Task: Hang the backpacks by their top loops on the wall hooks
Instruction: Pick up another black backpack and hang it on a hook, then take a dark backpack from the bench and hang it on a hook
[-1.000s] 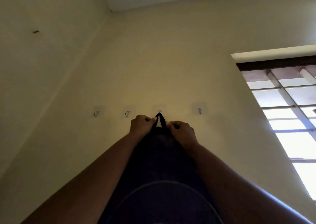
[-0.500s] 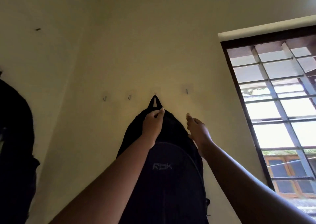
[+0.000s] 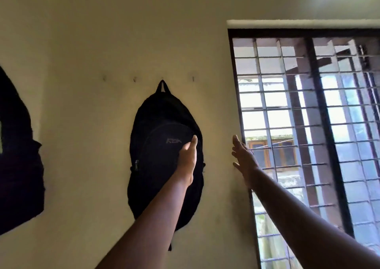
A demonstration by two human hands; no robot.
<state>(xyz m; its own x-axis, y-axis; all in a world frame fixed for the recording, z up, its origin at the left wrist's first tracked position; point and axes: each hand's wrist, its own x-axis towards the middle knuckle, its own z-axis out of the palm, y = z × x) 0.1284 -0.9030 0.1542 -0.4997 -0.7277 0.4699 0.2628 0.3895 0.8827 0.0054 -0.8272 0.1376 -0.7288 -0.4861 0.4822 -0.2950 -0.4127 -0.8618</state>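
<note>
A black backpack point(image 3: 158, 145) hangs on the cream wall, its top loop point(image 3: 163, 85) over the third hook from the left. My left hand point(image 3: 188, 157) lies flat against the pack's front pocket, fingers straight, gripping nothing. My right hand point(image 3: 242, 157) is raised beside the pack with its fingers spread, apart from it and in front of the window frame. Three small hooks stand bare: two to the left point(image 3: 104, 78) point(image 3: 134, 79) and one to the right point(image 3: 193, 78). A second dark backpack point(image 3: 18, 155) hangs on the left side wall, partly cut off by the frame edge.
A dark-framed window with a metal grille point(image 3: 308, 124) fills the right side, close beside my right hand. The room corner point(image 3: 46, 104) runs between the two backpacks. Bare wall lies under the hanging pack.
Both hands let go of the top loop, and the backpack now hangs from the hook by itself. My left hand slid down to the front pocket, my right hand drew away rightward, and the view pulled back.
</note>
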